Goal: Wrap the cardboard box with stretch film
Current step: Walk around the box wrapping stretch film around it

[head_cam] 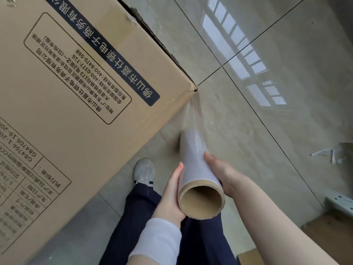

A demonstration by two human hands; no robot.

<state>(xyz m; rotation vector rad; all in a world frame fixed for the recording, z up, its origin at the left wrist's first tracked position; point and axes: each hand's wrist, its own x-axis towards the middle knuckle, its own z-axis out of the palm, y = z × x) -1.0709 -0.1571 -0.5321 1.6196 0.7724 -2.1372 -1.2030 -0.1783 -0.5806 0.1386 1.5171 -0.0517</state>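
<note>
Left hand (170, 190) and right hand (219, 171) grip the roll (194, 161), fingers (177, 171) curled round it; film (194, 109) stretches to the box (76, 83) corner. Visible face looks bare: wrapping seems barely begun.

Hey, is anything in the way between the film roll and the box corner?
Nothing visible. The stretched film runs freely from the roll, held by the left hand and right hand, to the cardboard box corner, over floor tiles.

Left hand (172, 190) and right hand (219, 170) extended forward, clasped round film roll (194, 159) from opposite sides; thumbs laid along it. Left wrist sleeved, right forearm bare.
</note>
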